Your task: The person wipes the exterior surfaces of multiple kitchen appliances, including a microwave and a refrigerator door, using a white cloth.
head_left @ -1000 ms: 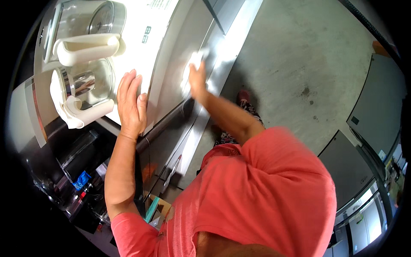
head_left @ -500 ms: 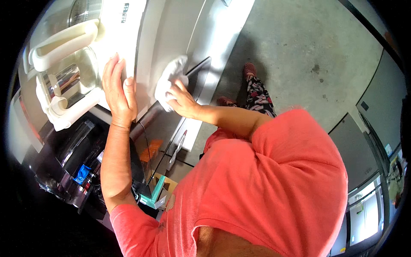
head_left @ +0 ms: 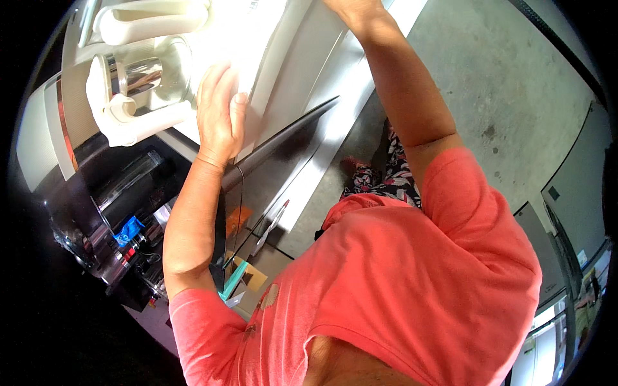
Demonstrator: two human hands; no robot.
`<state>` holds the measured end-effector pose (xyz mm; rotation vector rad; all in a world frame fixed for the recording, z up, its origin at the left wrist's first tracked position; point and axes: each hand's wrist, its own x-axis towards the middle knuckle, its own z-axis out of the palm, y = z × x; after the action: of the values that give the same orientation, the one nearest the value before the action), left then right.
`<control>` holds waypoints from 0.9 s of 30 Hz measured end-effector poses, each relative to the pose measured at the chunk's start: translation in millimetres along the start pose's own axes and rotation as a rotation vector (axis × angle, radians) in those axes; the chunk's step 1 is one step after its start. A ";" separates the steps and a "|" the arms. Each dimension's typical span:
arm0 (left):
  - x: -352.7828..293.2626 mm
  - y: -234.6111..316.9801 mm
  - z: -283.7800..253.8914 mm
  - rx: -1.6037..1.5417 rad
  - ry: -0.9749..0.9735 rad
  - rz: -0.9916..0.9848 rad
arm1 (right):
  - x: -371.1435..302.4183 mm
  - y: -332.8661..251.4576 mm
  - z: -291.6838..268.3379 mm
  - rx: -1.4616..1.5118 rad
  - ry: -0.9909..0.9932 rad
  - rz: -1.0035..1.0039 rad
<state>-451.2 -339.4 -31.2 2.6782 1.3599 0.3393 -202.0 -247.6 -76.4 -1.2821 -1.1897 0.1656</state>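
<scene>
My left hand (head_left: pixel 219 122) lies flat with its fingers stretched out on the bright white top of a large machine (head_left: pixel 278 61). Beside it, on the left, are white curved plastic parts (head_left: pixel 147 123) around a shiny metal cylinder (head_left: pixel 143 76). My right hand (head_left: pixel 353 9) reaches to the upper edge of the picture, over the far part of the machine's pale side. Its fingers are cut off by that edge, so whatever they hold is hidden. The white cloth from the earlier picture is out of sight.
A dark, thin-edged panel (head_left: pixel 283 143) juts out from the machine's side near my left wrist. A slim grey tool with a red tip (head_left: pixel 270 226) lies below. Dark machinery with a blue piece (head_left: pixel 129 230) stands left of my forearm. Concrete floor (head_left: pixel 476 83) lies to the right.
My right hand, earlier on the white cloth at the machine's side, has moved far up to the picture's edge. The view has shifted; my left hand still rests on the machine.
</scene>
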 end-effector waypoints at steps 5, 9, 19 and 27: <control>-0.4 3.0 -0.9 -0.068 0.038 -0.055 | -46.3 13.5 19.7 -0.148 -0.394 -0.285; -4.5 -5.9 3.7 -0.246 0.131 -0.155 | -98.2 -93.9 -11.6 -0.074 -0.663 -0.139; -8.8 -6.3 -0.3 -0.416 0.127 -0.146 | -65.0 -9.2 14.7 -0.135 -0.285 -0.186; -5.6 -3.5 0.5 -0.219 0.120 -0.027 | -1.0 55.0 17.1 -0.032 -0.077 0.356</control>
<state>-457.0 -341.9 -33.2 2.4939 1.3033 0.6169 -188.1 -217.6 -123.5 -1.5202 -1.0230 0.4601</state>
